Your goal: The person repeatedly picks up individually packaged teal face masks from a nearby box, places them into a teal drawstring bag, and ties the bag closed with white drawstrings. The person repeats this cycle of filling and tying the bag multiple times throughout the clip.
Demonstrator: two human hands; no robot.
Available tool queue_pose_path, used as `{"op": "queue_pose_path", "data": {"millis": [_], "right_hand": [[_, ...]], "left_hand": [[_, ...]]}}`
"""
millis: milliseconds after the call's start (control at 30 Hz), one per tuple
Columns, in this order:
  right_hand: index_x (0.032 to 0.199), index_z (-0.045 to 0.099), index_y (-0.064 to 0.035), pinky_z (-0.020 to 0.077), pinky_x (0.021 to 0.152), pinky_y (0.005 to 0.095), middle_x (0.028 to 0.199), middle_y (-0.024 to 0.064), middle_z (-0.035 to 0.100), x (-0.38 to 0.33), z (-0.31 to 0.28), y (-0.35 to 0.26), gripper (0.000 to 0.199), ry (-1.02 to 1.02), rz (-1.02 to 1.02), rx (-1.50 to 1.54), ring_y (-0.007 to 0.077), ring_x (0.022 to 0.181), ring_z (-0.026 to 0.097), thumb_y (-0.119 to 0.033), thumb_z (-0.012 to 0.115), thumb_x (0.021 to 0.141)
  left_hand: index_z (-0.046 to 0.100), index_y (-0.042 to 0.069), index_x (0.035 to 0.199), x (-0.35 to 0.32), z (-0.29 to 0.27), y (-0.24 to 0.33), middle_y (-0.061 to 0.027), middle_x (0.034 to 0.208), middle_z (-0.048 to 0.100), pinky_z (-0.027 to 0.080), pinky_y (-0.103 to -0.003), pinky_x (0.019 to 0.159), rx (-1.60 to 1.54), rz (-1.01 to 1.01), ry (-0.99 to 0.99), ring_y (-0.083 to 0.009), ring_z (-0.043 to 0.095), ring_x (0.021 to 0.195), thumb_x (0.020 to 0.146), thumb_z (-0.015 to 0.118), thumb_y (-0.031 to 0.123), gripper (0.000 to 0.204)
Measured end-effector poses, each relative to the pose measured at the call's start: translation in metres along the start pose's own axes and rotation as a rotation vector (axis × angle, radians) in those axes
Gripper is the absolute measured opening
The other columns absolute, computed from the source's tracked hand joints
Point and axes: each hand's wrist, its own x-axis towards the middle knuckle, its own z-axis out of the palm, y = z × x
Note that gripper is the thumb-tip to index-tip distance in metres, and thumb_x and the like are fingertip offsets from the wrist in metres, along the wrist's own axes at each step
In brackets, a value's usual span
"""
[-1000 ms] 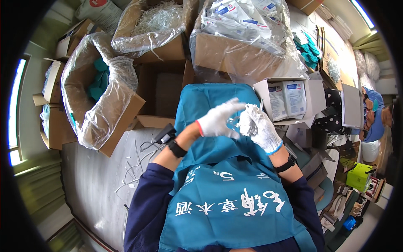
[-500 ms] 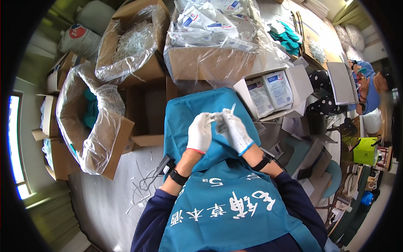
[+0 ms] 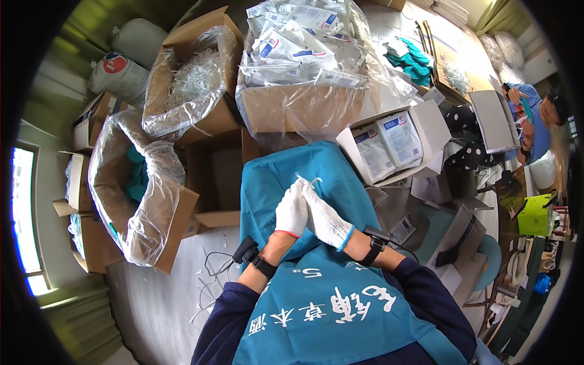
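Observation:
Both my hands wear white knit gloves and meet over the teal apron cloth (image 3: 261, 188) spread across my lap. My left hand (image 3: 291, 208) is closed, its fingers pressed against those of the other hand. Next to it, my right hand (image 3: 328, 221) is closed too, back upward, its fingertips angled in to touch the left ones. A thin, pale, translucent tube (image 3: 317, 180) sticks out beyond the joined fingertips, curved, with a hint of green at its end. The rest of it is hidden between the gloves.
A plastic-lined carton (image 3: 304, 109) of sealed white packets stands ahead. Right of it, a white box (image 3: 389, 176) holds packets. At left are a carton with clear tubing (image 3: 198, 79) and a lined carton (image 3: 167, 234) with teal items. A co-worker (image 3: 529, 121) sits at far right.
My hands have drawn closer together, and the right has turned its back upward. The upright thin clear piece now shows as a short curved end beyond the fingertips. The view has shifted slightly.

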Motion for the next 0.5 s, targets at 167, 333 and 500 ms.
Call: {"op": "queue_pose_path", "data": {"millis": [167, 333, 500], "right_hand": [[0.146, 0.045, -0.0074, 0.05, 0.102, 0.034, 0.137, 0.0059, 0.054, -0.016, 0.016, -0.01, 0.045, 0.034, 0.094, -0.617, 0.0156, 0.122, 0.058, -0.033, 0.045, 0.108], [0.125, 0.063, 0.0032, 0.052, 0.096, 0.037, 0.122, 0.0149, 0.068, -0.051, 0.038, -0.043, 0.044, -0.089, 0.003, -0.691, 0.0252, 0.107, 0.068, -0.034, 0.048, 0.107], [0.113, 0.066, 0.0005, 0.0554, 0.079, 0.0279, 0.106, 0.0135, 0.071, -0.047, -0.005, -0.049, 0.031, 0.189, -0.057, -0.631, 0.0195, 0.09, 0.071, -0.027, 0.055, 0.104]], "left_hand": [[0.061, 0.004, 0.109, 0.01, -0.011, -0.024, -0.0179, 0.103, 0.07, 0.054, -0.037, 0.084, -0.262, -0.07, 0.077, -0.0317, 0.07, 0.096, 0.094, 0.052, 0.003, 0.017], [0.054, 0.001, 0.092, 0.056, -0.074, -0.044, -0.0036, 0.083, 0.058, 0.047, -0.025, 0.071, -0.416, 0.157, 0.319, -0.0106, 0.051, 0.074, 0.106, 0.041, 0.007, 0.02], [0.055, 0.001, 0.108, 0.2, -0.216, -0.024, -0.0015, 0.089, 0.057, 0.045, -0.022, 0.067, -0.875, 0.31, 0.686, -0.0078, 0.053, 0.077, 0.106, 0.053, 0.016, 0.016]]}}
